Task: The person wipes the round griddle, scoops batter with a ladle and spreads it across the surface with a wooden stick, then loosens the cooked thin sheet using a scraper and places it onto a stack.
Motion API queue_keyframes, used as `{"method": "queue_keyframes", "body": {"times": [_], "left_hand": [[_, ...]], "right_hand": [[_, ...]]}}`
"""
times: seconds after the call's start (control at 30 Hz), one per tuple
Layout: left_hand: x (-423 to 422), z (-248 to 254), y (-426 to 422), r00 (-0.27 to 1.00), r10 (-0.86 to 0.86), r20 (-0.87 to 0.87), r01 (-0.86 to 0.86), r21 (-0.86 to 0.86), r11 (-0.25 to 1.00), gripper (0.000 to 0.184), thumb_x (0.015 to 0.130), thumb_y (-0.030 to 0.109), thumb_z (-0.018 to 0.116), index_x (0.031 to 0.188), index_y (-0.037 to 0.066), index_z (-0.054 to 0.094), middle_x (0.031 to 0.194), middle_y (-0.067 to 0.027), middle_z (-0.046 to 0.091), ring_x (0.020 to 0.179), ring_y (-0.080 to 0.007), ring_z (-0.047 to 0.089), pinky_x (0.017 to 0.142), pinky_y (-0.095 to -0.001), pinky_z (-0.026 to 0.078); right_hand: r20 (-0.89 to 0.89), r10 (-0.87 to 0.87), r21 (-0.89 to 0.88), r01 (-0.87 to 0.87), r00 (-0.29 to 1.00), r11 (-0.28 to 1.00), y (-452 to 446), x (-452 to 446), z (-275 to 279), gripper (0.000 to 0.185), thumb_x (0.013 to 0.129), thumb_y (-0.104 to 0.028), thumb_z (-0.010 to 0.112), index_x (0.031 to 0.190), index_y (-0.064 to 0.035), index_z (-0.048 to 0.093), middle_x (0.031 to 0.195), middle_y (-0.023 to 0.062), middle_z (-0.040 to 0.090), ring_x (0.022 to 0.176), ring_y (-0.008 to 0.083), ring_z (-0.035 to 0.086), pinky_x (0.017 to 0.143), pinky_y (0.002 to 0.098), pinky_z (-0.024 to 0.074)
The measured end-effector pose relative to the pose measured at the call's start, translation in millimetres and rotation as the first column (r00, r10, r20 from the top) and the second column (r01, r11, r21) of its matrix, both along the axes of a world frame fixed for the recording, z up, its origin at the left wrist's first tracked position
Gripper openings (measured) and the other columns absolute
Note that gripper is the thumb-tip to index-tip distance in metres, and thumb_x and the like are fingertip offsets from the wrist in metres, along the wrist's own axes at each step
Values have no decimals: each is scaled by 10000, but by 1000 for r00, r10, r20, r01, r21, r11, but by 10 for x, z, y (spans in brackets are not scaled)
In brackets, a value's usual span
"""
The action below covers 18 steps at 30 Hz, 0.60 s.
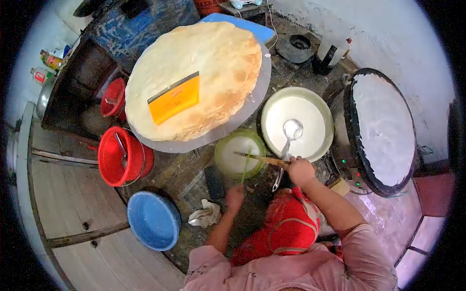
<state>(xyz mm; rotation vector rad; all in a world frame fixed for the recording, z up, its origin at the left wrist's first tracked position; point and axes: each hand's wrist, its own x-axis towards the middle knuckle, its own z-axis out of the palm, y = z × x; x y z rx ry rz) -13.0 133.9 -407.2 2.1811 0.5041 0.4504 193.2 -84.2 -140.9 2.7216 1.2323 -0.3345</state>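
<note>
My right hand [301, 170] is closed on a flat wooden stick [264, 159]. It reaches left over a small green bowl [220, 167] of whitish liquid. My left hand [235, 196], somewhat blurred, grips a thin green strip [247, 162] that crosses the wooden stick above this bowl. Beside it, a larger pale green basin [330, 123] contains white batter [310, 116]. A metal ladle [292, 130] rests in the batter, its handle passing close by my right hand; whether they touch, I cannot tell.
White batter covers a round black-rimmed griddle [383, 128] at right. Stacked thin pancakes [213, 53] lie on a round board [252, 114], with an orange scraper [174, 99] on top. Leftward stand a red bucket [114, 165] and blue basin [153, 220]. A crumpled cloth [205, 213] lies near my left hand.
</note>
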Motion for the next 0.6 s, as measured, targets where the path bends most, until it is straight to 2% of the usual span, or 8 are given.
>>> {"method": "queue_keyframes", "body": {"times": [0.03, 0.07, 0.13, 0.23, 0.33, 0.4, 0.53, 0.6], "left_hand": [[-13, -37, -7, 985, 66, -162, -88, -133, 987, 295, 863, 260, 499, 909, -4, 620, 803, -195, 606, 752, -351, 583, 698, -499, 451], [37, -83, 12, 941, 120, -315, -125, 3, 992, 302, 856, 268, 509, 891, -9, 622, 788, -200, 606, 747, -349, 589, 685, -505, 452], [73, -221, 103, 871, 175, -459, -126, 136, 983, 310, 850, 276, 519, 872, -14, 624, 774, -205, 606, 743, -347, 595, 672, -511, 452], [157, -389, 395, 756, 30, -654, 469, 573, 672, 310, 809, 308, 551, 767, 22, 664, 755, -171, 636, 666, -339, 609, 588, -457, 488], [467, 1342, 148, 716, 307, -627, -150, 291, 945, 288, 786, 314, 555, 774, 49, 669, 758, -159, 640, 673, -332, 616, 584, -432, 499], [488, 1728, 116, 729, 232, -644, -40, 298, 954, 272, 784, 312, 541, 781, 74, 674, 747, -142, 640, 669, -327, 620, 577, -430, 499], [407, 1943, 90, 724, 211, -657, 27, 333, 943, 265, 793, 275, 532, 751, 44, 656, 700, -156, 620, 644, -336, 611, 572, -452, 489], [259, 1938, 72, 735, 203, -647, 41, 341, 939, 269, 797, 264, 530, 746, 28, 648, 683, -161, 613, 637, -340, 607, 571, -460, 485]], "right_hand": [[-72, 38, 52, -34, 997, 998, 29, 9, 148, 281, 821, -163, 463, 1064, -81, 576, 894, 148, 584, 801, 306, 608, 679, 406, 504], [-77, 40, 53, -36, 996, 998, -9, -4, 95, 281, 821, -163, 463, 1064, -81, 576, 894, 148, 584, 801, 306, 608, 679, 406, 504], [-84, -156, -35, 153, 984, 988, -68, 2, 146, 371, 837, -141, 450, 1152, -297, 567, 870, 94, 555, 814, 262, 581, 648, 361, 492], [-78, -113, -46, 109, 991, 993, -399, 55, 435, 423, 813, -129, 470, 1184, -321, 539, 817, 103, 554, 774, 279, 588, 645, 372, 489], [-136, -169, 7, 172, 976, 985, -437, 80, 821, 475, 783, -104, 495, 1200, -330, 523, 775, 145, 560, 705, 304, 596, 626, 392, 491], [-381, -129, -129, 85, 915, 988, -376, 57, 924, 483, 774, -88, 487, 1194, -325, 527, 768, 151, 585, 711, 307, 606, 615, 399, 491], [-266, -322, -167, 286, 909, 944, -272, 90, 209, 436, 771, -112, 489, 1149, -313, 571, 830, 128, 634, 762, 309, 615, 660, 409, 494], [-307, -225, 30, 245, 925, 969, -191, 108, 182, 370, 773, -132, 491, 1118, -211, 600, 850, 156, 636, 768, 326, 612, 661, 414, 493]]}}
